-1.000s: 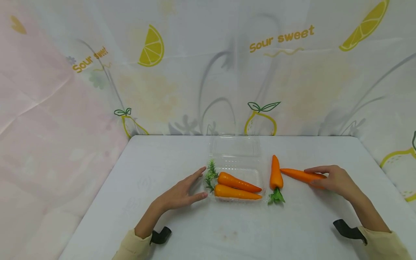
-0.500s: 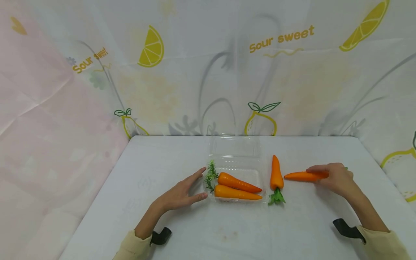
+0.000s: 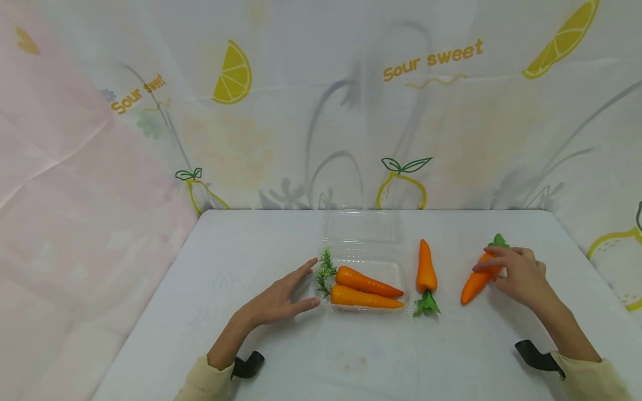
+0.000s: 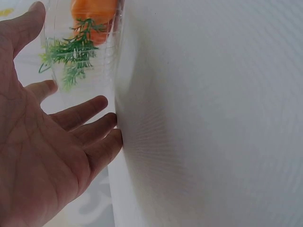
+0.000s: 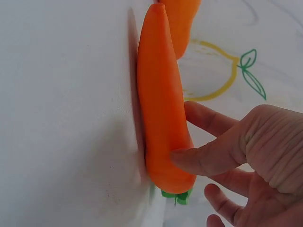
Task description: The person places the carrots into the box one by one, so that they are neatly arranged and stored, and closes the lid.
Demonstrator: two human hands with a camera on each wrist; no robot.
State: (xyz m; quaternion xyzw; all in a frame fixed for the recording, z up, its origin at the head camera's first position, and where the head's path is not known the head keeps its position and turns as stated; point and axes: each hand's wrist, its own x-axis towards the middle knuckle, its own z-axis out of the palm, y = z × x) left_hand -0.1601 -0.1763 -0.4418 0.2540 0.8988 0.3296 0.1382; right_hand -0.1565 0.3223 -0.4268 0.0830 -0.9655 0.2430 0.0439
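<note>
My right hand (image 3: 521, 278) pinches an orange carrot (image 3: 473, 287) on the right side of the table. In the right wrist view the thumb lies on that carrot (image 5: 161, 94) near its green top, with the index finger on its other side. My left hand (image 3: 273, 301) is spread, thumb and fingers apart, at the left end of a clear plastic box (image 3: 393, 267); whether it touches the box I cannot tell. Two carrots lie inside, one behind (image 3: 368, 281) and one in front (image 3: 366, 297), their feathery green tops (image 4: 75, 52) toward my left hand.
Another carrot (image 3: 426, 270) lies just right of the box, its leafy top toward me. The box's clear lid (image 3: 362, 225) is folded back toward the rear. Behind the white table (image 3: 371, 356) hangs a lemon-printed cloth (image 3: 311, 122).
The carrot in my right hand has turned: its tip swung from pointing left to pointing toward me, and its leafy top now shows at the back. My left hand stays put.
</note>
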